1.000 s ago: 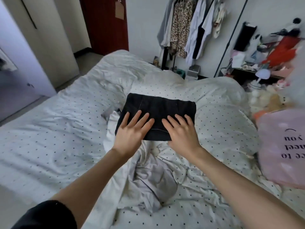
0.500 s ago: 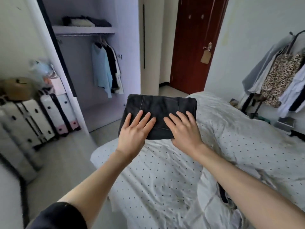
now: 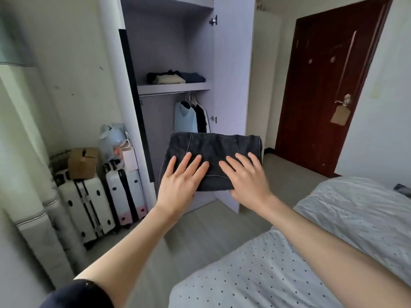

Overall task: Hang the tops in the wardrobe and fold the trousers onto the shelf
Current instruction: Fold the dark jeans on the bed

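Hands [image 3: 213,176] outstretched, fingers flat atop folded trousers [image 3: 213,150], thumbs apparently gripping beneath.

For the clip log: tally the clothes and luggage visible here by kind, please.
Folded trousers carried in both hands: 1
Folded stack on the shelf: 1 stack, separate items too unclear to count
Hanging tops: about 3
Suitcases: 2
Total: 7, counting the stack as one

The left hand and right hand rest fingers on top.
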Demonstrator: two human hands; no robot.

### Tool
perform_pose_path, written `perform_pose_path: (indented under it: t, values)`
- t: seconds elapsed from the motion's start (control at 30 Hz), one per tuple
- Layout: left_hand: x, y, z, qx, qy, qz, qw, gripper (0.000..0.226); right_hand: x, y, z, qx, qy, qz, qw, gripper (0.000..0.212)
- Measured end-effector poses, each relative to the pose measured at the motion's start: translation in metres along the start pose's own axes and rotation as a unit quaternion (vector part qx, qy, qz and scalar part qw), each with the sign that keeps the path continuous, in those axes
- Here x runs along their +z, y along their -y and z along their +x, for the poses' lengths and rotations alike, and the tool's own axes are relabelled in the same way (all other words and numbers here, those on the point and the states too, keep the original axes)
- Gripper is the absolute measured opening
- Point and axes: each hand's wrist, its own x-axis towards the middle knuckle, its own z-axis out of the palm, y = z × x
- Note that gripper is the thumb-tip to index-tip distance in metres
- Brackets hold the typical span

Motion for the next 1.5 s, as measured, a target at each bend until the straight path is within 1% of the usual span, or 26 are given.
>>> perform_pose_path:
  t: [0.13,0.33,0.47,0.6,0.67,0.8,0.93,1.03,1.1,1.17,1.23,1.3,1.4,1.5]
  values:
    - [0.041,0.07,0.037,-0.007,-0.02,-0.008,1.0,0.064,0.051,0.013,0.077,-0.01,-0.015,-0.007,1.0,0.073]
    - [0.128,0.172,0.093,0.011,-0.02,-0.018,1.0,0.071,0.147,0.034,0.175,-0.001,-0.039,-0.044,0.998,0.072]
    - [0.19,0.237,0.123,0.02,0.007,-0.04,0.999,0.071,0.207,0.051,0.229,0.014,-0.036,-0.047,0.998,0.072]
    - [0.242,0.279,0.163,0.03,0.03,-0.07,0.997,0.07,0.252,0.048,0.277,0.026,-0.013,-0.067,0.997,0.07]
    - [0.255,0.287,0.181,0.043,0.023,-0.078,0.996,0.071,0.262,0.04,0.29,0.04,-0.003,-0.075,0.996,0.069]
    - [0.299,0.307,0.235,0.056,0.004,-0.092,0.994,0.07,0.302,0.014,0.333,0.063,0.018,-0.093,0.994,0.07]
    - [0.341,0.323,0.283,0.054,-0.004,-0.088,0.995,0.073,0.345,-0.015,0.373,0.06,0.015,-0.098,0.993,0.068]
    - [0.382,0.334,0.326,0.037,-0.024,-0.063,0.997,0.072,0.393,-0.047,0.413,0.028,-0.024,-0.083,0.996,0.069]
    - [0.418,0.34,0.368,0.017,-0.048,-0.031,0.998,0.072,0.437,-0.082,0.448,0.012,-0.045,-0.075,0.996,0.071]
    - [0.441,0.344,0.403,0.014,-0.047,-0.031,0.998,0.073,0.467,-0.107,0.474,0.017,-0.038,-0.068,0.997,0.072]
    - [0.471,0.347,0.456,0.006,-0.058,-0.007,0.998,0.073,0.505,-0.15,0.511,0.007,-0.058,-0.057,0.997,0.072]
    - [0.49,0.355,0.499,-0.012,-0.043,0.004,0.999,0.073,0.529,-0.18,0.548,0.0,-0.038,-0.04,0.999,0.074]
    - [0.515,0.38,0.544,-0.032,-0.016,0.022,0.999,0.073,0.552,-0.202,0.598,-0.019,-0.042,-0.017,0.999,0.072]
    - [0.533,0.42,0.585,-0.062,-0.028,0.07,0.995,0.074,0.582,-0.213,0.659,-0.041,-0.057,0.01,0.997,0.068]
